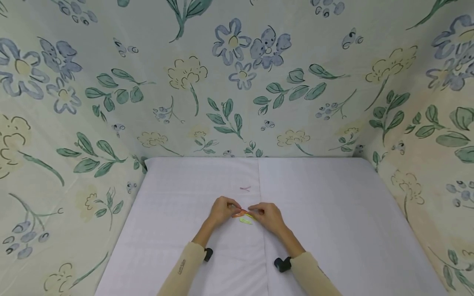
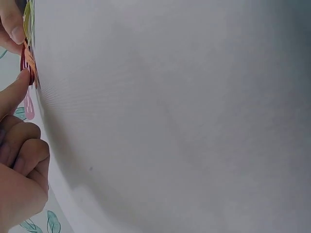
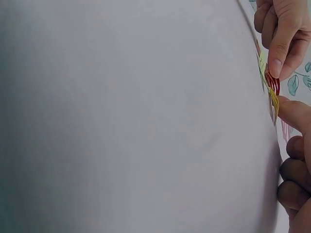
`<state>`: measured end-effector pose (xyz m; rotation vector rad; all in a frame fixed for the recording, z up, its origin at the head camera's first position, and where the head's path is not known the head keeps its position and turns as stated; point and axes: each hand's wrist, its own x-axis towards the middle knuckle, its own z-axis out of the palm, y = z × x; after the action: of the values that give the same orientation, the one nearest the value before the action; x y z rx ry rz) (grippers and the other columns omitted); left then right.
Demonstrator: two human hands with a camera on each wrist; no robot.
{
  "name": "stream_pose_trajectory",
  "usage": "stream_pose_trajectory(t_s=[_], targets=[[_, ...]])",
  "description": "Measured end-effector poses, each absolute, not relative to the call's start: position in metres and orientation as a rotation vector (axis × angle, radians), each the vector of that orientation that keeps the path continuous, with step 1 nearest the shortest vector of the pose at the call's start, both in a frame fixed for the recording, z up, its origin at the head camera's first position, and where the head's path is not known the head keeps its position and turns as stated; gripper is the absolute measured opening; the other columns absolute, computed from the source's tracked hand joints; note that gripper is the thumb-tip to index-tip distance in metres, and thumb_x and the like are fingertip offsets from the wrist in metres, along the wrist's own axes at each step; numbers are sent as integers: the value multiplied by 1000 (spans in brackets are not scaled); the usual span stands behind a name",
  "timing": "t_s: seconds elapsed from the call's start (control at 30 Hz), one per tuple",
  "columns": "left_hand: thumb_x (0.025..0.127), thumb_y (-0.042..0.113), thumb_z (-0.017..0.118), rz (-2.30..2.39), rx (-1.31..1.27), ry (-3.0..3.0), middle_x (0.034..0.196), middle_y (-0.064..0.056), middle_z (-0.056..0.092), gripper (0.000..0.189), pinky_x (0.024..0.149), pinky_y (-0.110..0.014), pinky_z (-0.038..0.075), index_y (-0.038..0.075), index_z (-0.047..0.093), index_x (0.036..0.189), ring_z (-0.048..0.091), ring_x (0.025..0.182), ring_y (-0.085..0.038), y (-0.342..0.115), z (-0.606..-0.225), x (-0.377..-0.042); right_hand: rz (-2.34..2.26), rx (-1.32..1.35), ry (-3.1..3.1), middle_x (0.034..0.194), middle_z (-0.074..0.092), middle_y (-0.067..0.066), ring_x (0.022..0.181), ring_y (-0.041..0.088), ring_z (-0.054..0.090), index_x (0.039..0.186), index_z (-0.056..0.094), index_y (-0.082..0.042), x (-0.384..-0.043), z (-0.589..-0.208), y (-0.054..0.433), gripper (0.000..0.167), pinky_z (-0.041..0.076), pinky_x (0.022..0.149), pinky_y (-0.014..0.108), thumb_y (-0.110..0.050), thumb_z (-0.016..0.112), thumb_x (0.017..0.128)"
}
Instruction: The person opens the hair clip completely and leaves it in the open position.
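Near the middle of the table, the left hand (image 1: 223, 211) pinches a red hair clip (image 3: 273, 83) between thumb and finger. An orange clip (image 1: 240, 214) lies against it. Facing it closely, the right hand (image 1: 269, 216) pinches a yellow clip (image 3: 275, 103) beside the red one. The clips overlap between the fingertips, so their exact contact is partly hidden. A yellow-green clip (image 1: 245, 221) lies on the cloth just below the hands. Beyond the hands is a pink clip (image 1: 245, 188), also visible as a slotted pink shape (image 2: 29, 106) in the left wrist view.
A white cloth (image 1: 326, 213) covers the table, with a seam running front to back near its middle. Floral fabric (image 1: 237, 102) hangs behind and along both sides. Black wrist devices (image 1: 283, 264) sit low beside the sleeves.
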<state>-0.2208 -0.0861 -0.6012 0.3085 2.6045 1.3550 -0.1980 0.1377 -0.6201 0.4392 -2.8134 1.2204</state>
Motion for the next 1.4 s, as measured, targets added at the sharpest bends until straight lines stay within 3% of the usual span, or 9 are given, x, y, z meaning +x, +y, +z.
stream_pose_trajectory(t_s=[0.27,0.5,0.67,1.1,1.4], targets=[[88,9,81,1420,334,2614,59,0,63,6,48,-19,29,3,82,88,37,50,-5,-82,-603,-221,1251,455,-2748,64,54,-9,59,0,40,99,84,-17,-196,-619,137,12,33,56,20,-21,84,87],[88,11,82,1518,364,2548,49,8,42,7,44,-18,25,4,82,86,31,44,-3,-81,-600,-221,1281,433,-2746,63,53,-10,58,0,39,99,84,-17,-196,-623,139,9,32,55,19,-15,81,90],[89,13,82,1574,376,2490,50,8,40,7,45,-18,26,6,82,87,32,46,-3,-80,-600,-220,1357,432,-2721,58,45,-10,54,0,36,98,84,-16,-196,-622,139,8,30,53,18,-14,79,92],[91,13,80,1701,423,2546,51,8,37,8,43,-17,23,5,82,91,28,44,-1,-76,-603,-217,1624,346,-2516,62,50,-4,51,-1,36,96,82,-13,-195,-615,134,5,31,48,18,-14,78,93],[92,10,79,1805,318,2523,51,8,33,5,44,-17,22,6,82,92,24,45,-3,-76,-596,-215,1700,371,-2419,63,49,-1,52,-1,33,99,82,-14,-197,-610,129,8,30,49,18,-10,79,92]])
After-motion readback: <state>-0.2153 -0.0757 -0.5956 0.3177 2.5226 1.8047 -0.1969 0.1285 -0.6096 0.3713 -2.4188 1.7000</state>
